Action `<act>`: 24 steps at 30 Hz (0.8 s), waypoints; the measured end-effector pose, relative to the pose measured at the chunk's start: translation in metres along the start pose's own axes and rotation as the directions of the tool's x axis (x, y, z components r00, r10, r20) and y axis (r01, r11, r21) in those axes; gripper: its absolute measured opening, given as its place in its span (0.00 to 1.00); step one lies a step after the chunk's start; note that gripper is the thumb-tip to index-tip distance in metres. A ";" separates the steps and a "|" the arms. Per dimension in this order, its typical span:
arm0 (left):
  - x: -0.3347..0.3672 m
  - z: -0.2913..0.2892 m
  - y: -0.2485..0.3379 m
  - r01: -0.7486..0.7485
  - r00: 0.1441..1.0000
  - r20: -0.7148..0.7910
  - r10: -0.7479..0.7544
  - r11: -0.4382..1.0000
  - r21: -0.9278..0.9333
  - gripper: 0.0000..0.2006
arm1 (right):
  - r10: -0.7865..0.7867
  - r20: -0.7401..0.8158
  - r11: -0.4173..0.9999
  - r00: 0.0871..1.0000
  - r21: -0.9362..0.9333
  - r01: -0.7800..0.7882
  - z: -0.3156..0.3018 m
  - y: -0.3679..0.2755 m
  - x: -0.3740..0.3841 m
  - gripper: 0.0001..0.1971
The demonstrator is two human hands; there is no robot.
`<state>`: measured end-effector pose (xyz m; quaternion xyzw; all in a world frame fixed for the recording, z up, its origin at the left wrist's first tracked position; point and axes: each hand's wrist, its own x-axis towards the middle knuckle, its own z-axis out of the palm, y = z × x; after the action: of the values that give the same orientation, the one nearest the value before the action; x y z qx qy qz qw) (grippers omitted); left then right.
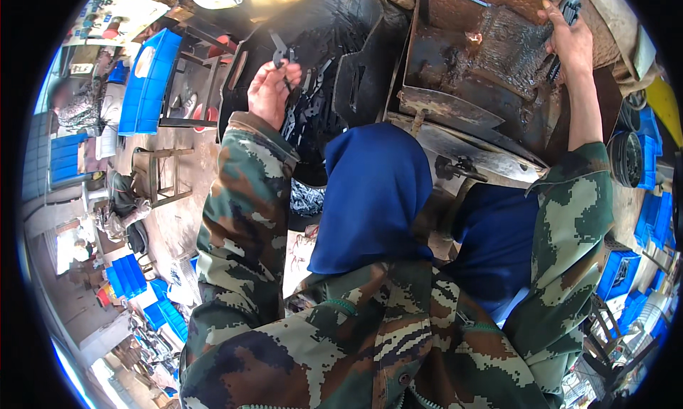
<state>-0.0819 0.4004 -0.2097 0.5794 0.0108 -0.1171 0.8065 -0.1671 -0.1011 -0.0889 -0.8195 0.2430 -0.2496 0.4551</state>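
Far out at nine o'clock, a stack of blue crates point(147, 81) leans beside a small wooden stool point(162, 174) on the dusty floor, and more blue bins point(128, 275) sit down at about eight o'clock. Moving in, the left hand point(273, 90) is up at eleven o'clock, its camouflage sleeve point(242, 217) running down toward the lower edge. The fingers are curled in and pinching a small dark metal part point(282, 53), which sticks up above the knuckles. Just past that hand, a dark bin point(334, 46) holds a heap of similar dark metal pieces point(307, 113). At the centre hangs a blue cloth point(373, 195), draped over the person's front. On to one o'clock: a grimy, blackened machine bed point(462, 88) with a slanted steel plate at its near edge. The right hand point(569, 42) is reaching up at one o'clock, fingers wrapped tight around a grey handle point(573, 0). What that handle belongs to is hard to make out, so near the rim. More blue crates point(651, 160) stand at three o'clock.
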 end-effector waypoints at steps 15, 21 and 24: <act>-0.030 -0.036 -0.006 0.125 0.973 0.026 -0.230 0.617 0.777 0.06 | 0.037 -0.006 0.999 0.999 -0.010 -0.037 0.000 0.000 0.001 0.16; -0.033 -0.033 -0.005 0.030 0.905 0.217 -0.365 0.565 0.825 0.06 | 0.027 0.008 1.000 1.000 0.003 -0.027 0.000 0.000 0.002 0.17; -0.039 -0.019 0.000 0.057 0.855 0.225 -0.468 0.515 0.855 0.04 | 0.027 0.003 1.000 1.000 0.015 -0.027 0.000 0.005 0.002 0.17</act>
<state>-0.1172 0.4252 -0.2106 0.8373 -0.1328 -0.3566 0.3925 -0.1666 -0.1049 -0.0929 -0.8132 0.2514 -0.2440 0.4648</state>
